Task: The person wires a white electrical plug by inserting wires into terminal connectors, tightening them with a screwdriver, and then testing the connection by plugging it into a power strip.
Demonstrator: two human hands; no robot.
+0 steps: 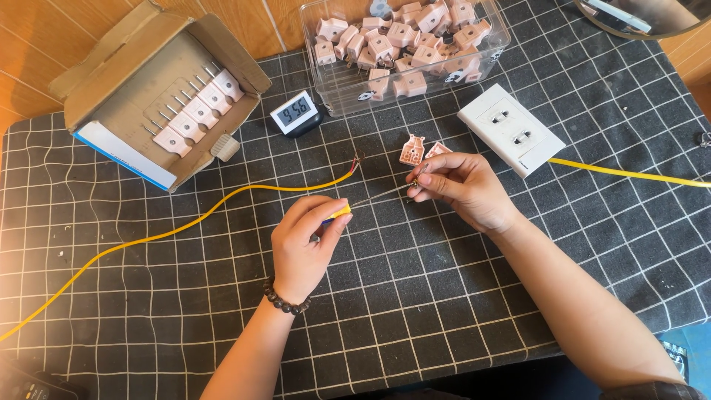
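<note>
My left hand grips a screwdriver by its yellow handle, the thin metal shaft running right toward my right hand. My right hand pinches a small metal part at the shaft's tip. Just above my right fingers lie two open halves of a pale pink plug on the mat. A yellow cable with bared wire ends lies left of the halves and runs off to the lower left.
A cardboard box holds a row of pink plugs at the upper left. A clear tub of pink plugs stands at the top. A small digital clock, a white wall socket with its own yellow cable, black gridded mat.
</note>
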